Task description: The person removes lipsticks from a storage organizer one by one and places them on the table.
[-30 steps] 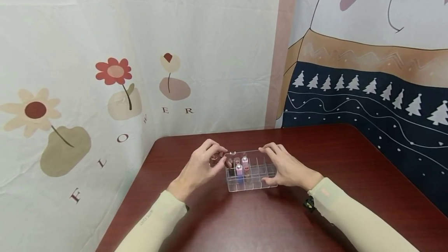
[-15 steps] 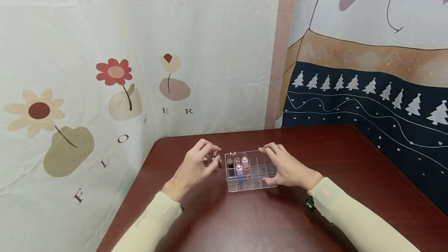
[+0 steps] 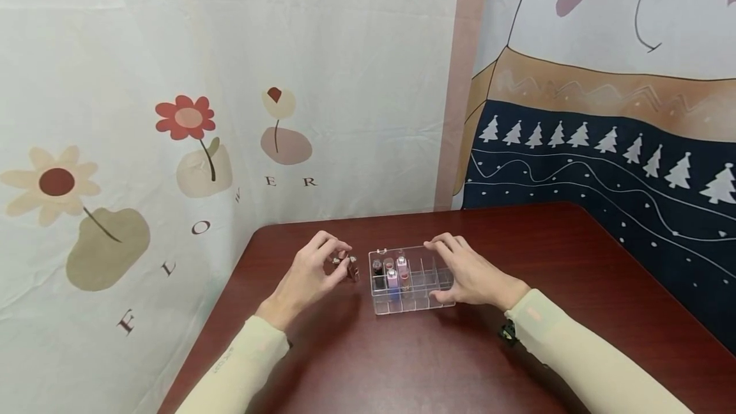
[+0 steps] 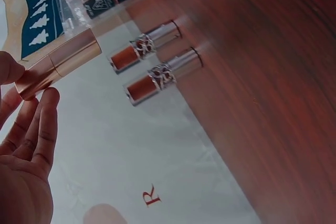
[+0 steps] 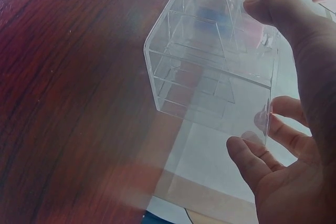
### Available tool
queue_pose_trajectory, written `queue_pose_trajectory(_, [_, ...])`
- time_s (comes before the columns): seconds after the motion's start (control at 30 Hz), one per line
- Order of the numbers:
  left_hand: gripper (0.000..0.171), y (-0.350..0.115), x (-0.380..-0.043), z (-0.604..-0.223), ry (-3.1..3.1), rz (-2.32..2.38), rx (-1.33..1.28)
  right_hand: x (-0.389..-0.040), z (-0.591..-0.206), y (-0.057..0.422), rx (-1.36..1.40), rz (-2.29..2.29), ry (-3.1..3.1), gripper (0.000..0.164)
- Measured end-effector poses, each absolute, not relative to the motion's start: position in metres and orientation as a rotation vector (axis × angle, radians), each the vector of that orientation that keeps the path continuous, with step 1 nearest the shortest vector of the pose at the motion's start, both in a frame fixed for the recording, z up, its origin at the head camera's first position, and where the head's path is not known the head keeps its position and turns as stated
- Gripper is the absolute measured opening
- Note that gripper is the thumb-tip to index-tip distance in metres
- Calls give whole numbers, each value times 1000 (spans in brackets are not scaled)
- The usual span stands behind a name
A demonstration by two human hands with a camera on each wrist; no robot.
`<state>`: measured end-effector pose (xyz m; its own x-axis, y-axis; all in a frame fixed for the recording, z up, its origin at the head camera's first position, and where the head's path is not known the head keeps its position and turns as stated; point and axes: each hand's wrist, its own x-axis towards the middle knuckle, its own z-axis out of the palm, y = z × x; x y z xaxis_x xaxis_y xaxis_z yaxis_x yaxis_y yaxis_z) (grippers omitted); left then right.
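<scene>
My left hand (image 3: pixel 305 273) pinches a rose-gold lipstick tube (image 4: pixel 59 62) by one end, just left of the clear organizer (image 3: pixel 416 302). In the left wrist view, two tubes with orange-brown bodies and silvery caps, the nearer tube (image 4: pixel 163 77) and the other tube (image 4: pixel 144 46), stand side by side on the table by the held lipstick. My right hand (image 3: pixel 477 273) grips the organizer's right end, thumb at the front and fingers at the back. Its left compartments hold several items, among them a black tube (image 3: pixel 377 275) and a pink-capped tube (image 3: pixel 393 278).
The organizer's right compartments show no items. The dark red-brown table (image 3: pixel 391 369) extends around it on all sides. A white cloth with printed flowers (image 3: pixel 356 82) hangs behind, and a dark blue one with trees (image 3: pixel 575 171) hangs at the right.
My left hand has moved left, from the organizer's left end to beside the two standing tubes, with the lipstick in its fingers. My right hand has stayed on the organizer.
</scene>
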<state>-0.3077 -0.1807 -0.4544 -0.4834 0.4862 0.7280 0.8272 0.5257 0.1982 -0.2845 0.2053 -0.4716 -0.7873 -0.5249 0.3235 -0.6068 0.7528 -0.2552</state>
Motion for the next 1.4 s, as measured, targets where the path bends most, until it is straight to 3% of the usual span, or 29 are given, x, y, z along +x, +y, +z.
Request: queue_pose_trajectory(1.4, [21,-219,-324,-483,-2264,-689,-907,-284,-472,205,883,527,-2728,101])
